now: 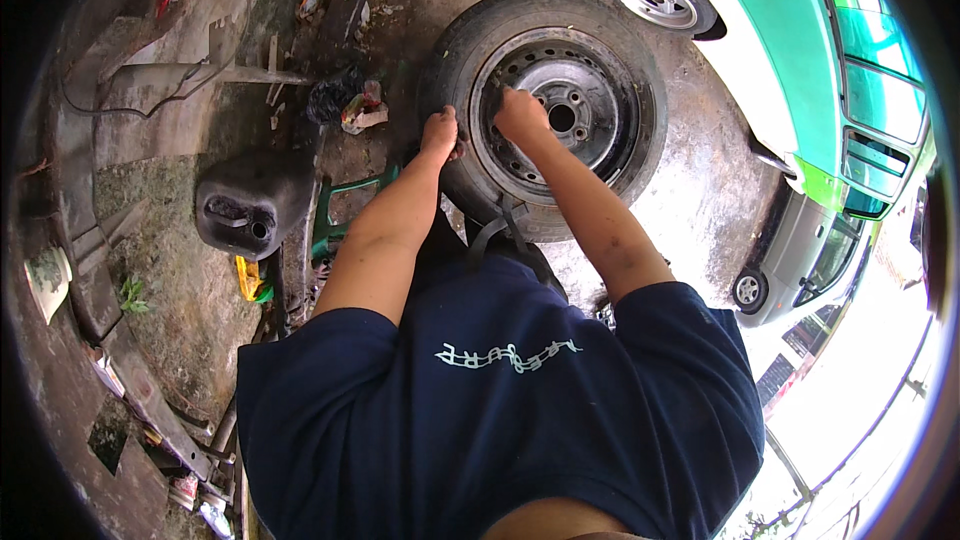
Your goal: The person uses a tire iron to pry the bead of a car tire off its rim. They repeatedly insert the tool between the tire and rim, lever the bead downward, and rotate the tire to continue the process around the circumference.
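Note:
A car wheel, a black tyre on a dark, scuffed steel rim, lies flat in front of me. My left hand is closed at the tyre's left sidewall, and its curled fingers hide whatever is in them. Over the left part of the rim, my right hand is closed in a fist near the rim's raised edge. A small dark bit shows beside its fingers, too hidden to name. At the near side of the tyre, close to my body, a flat dark bar-like piece rests against the sidewall.
A black plastic tank stands to the left, near a green frame and some litter. A green and white van is at the far right, with a silver car below it. A worn wall runs along the left.

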